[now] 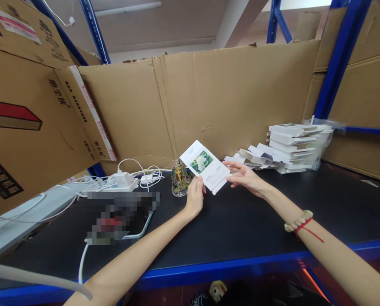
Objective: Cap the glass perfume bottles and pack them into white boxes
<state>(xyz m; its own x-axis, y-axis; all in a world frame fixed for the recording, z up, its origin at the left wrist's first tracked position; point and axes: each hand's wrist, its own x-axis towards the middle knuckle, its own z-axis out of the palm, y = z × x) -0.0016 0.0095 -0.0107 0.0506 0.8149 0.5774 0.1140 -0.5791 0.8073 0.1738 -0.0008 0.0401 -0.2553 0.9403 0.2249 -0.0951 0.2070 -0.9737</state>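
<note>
Your left hand [194, 199] pinches the lower left edge of a flower-printed white carton [208, 166] above the black table [237, 229]; your right hand [247, 179] parts its fingers at the right corner, contact unclear; this seems a handling step, calling for a steady left pinch; behind stand a glass bottle [179, 183] and, rightward, stacked cartons [290, 148].

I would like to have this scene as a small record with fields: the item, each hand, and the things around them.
Item: white carton, tilted, printed with a white flower on green leaves
Left hand: holds the carton at its lower left edge
Right hand: at the carton's right edge; whether it grips is unclear
Behind left hand: glass bottle, partly hidden
Right side: stacked white cartons
Left side: white cables and plugs
Surface: black tabletop
Backdrop: cardboard panel
</note>
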